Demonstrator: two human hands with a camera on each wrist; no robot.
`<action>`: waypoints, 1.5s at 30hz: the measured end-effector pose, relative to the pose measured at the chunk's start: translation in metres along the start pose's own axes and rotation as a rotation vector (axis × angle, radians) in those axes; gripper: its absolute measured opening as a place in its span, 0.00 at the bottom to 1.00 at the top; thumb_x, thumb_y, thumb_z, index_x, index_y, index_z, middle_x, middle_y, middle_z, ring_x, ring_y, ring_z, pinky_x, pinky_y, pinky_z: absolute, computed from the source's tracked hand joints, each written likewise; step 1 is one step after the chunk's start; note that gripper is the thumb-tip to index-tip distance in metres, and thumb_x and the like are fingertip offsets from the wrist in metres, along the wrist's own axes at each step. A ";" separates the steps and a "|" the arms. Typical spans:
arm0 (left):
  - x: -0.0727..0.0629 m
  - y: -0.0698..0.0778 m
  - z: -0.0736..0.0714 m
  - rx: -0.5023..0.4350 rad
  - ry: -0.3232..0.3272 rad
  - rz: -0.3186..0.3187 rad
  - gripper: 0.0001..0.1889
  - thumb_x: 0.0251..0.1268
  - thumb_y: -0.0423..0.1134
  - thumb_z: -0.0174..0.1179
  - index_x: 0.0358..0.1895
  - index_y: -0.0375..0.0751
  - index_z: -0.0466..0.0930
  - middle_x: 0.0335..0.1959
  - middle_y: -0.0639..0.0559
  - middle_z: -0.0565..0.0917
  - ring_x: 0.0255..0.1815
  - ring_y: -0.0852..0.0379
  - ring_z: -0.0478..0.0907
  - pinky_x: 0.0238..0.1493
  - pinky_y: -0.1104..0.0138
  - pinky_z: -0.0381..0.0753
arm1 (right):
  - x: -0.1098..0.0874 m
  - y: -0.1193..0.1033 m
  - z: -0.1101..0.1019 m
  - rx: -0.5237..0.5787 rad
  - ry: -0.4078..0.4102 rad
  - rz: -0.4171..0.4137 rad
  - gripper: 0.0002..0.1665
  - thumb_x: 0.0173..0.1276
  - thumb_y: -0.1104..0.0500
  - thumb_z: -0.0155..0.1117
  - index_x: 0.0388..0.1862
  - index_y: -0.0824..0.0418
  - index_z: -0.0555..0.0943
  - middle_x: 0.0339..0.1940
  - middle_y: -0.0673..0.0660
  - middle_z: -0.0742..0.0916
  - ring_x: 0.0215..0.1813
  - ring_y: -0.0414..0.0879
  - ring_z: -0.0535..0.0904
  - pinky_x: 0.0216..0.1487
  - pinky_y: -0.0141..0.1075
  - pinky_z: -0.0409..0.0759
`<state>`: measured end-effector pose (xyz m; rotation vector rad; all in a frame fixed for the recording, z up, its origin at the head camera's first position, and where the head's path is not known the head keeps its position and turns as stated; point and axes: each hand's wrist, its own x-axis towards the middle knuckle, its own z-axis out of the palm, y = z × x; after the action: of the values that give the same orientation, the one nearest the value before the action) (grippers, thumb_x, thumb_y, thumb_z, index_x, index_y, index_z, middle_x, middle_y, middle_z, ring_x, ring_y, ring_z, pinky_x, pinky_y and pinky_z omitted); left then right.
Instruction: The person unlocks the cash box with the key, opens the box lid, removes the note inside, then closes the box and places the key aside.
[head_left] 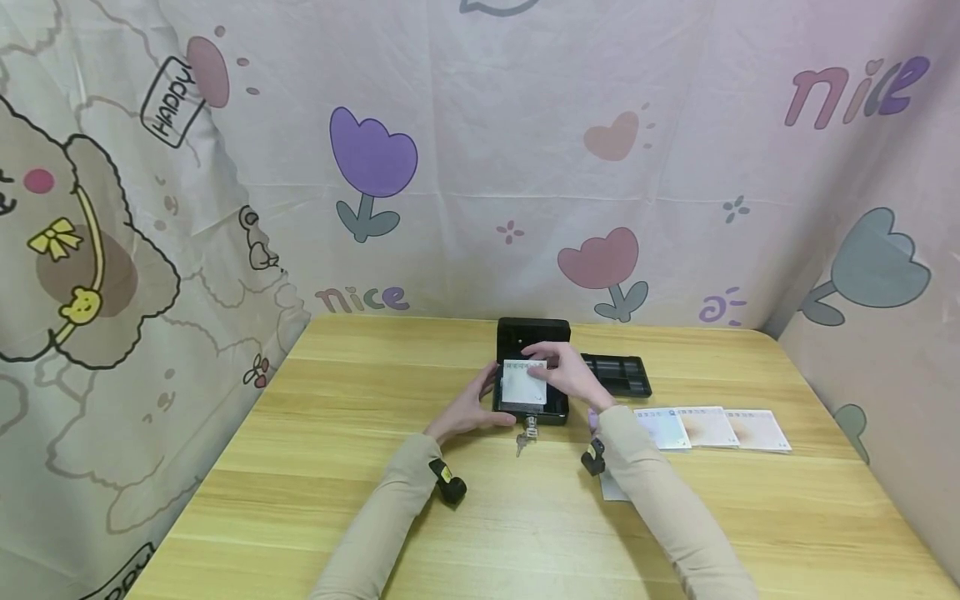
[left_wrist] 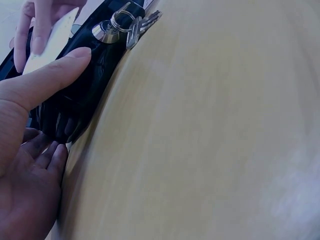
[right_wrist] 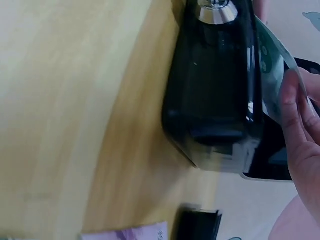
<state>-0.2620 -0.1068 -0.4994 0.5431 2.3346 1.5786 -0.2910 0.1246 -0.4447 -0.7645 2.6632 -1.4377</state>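
Note:
A black cash box (head_left: pixel 557 408) stands on the table with its lid (head_left: pixel 534 330) raised at the back. My right hand (head_left: pixel 576 375) pinches a pale green banknote (head_left: pixel 522 387) between thumb and fingers, over the box's opening. In the right wrist view the banknote (right_wrist: pixel 272 67) bends along its length. My left hand (head_left: pixel 468 410) rests against the box's left side, its thumb (left_wrist: pixel 65 70) stretched out along the front. A ring of keys (head_left: pixel 522 440) hangs from the front lock, most clearly seen in the left wrist view.
A black compartment tray (head_left: pixel 636 367) lies just right of the box. Farther right sit a bluish banknote stack (head_left: pixel 663 431) and two brownish stacks, one beside the other (head_left: pixel 757 429). A purple note (right_wrist: pixel 135 232) and a pale paper (head_left: pixel 613 490) are partly covered by my right arm.

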 end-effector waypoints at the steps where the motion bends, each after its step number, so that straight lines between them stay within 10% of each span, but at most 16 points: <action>1: 0.000 0.000 0.000 -0.001 0.000 0.001 0.62 0.52 0.40 0.78 0.83 0.41 0.40 0.84 0.41 0.51 0.83 0.40 0.53 0.83 0.49 0.55 | -0.001 -0.001 -0.002 0.006 0.007 0.002 0.20 0.67 0.65 0.67 0.58 0.64 0.83 0.50 0.65 0.89 0.45 0.52 0.87 0.43 0.35 0.86; 20: -0.001 0.000 0.000 0.004 0.011 -0.006 0.62 0.52 0.40 0.77 0.82 0.39 0.39 0.84 0.40 0.48 0.83 0.38 0.52 0.83 0.47 0.54 | -0.040 -0.012 -0.045 0.007 -0.054 0.037 0.17 0.69 0.57 0.69 0.55 0.61 0.85 0.54 0.62 0.89 0.44 0.45 0.86 0.43 0.30 0.82; 45: -0.001 -0.001 0.001 0.012 0.017 0.000 0.62 0.52 0.40 0.78 0.82 0.40 0.40 0.84 0.40 0.49 0.83 0.38 0.52 0.83 0.46 0.54 | -0.134 0.025 -0.118 0.076 -0.174 0.119 0.15 0.67 0.63 0.68 0.49 0.69 0.82 0.46 0.64 0.88 0.41 0.36 0.87 0.46 0.29 0.86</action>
<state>-0.2604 -0.1066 -0.5005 0.5344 2.3575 1.5768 -0.2120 0.2852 -0.4247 -0.6787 2.4654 -1.3670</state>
